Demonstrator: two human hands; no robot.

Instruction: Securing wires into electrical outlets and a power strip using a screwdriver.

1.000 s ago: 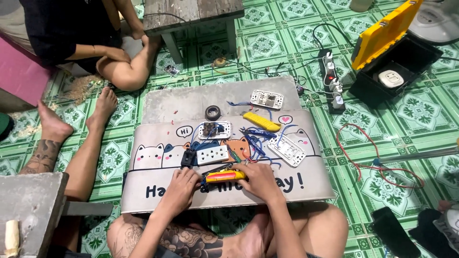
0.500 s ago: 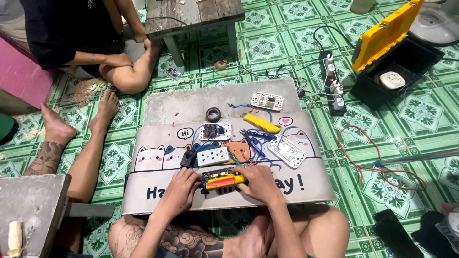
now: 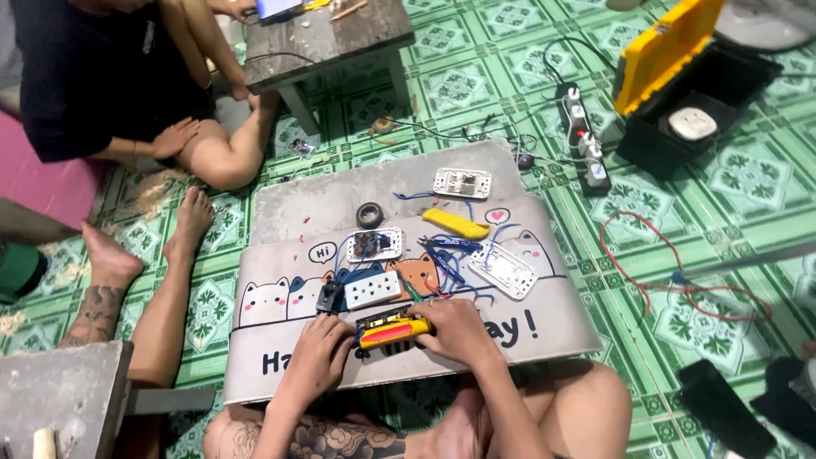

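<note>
Yellow-red tool (image 3: pixel 393 332) in both hands' closed grip.

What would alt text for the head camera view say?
Both hands, left hand and right hand, grip a yellow and red tool over a cartoon-cat mat strewn with white outlet plates and blue wires, on a green tiled floor.

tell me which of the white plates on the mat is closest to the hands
The white outlet plate just above the left hand, beside the black part. The other plates sit farther up: one with exposed wiring, one right, one at the top.
</note>
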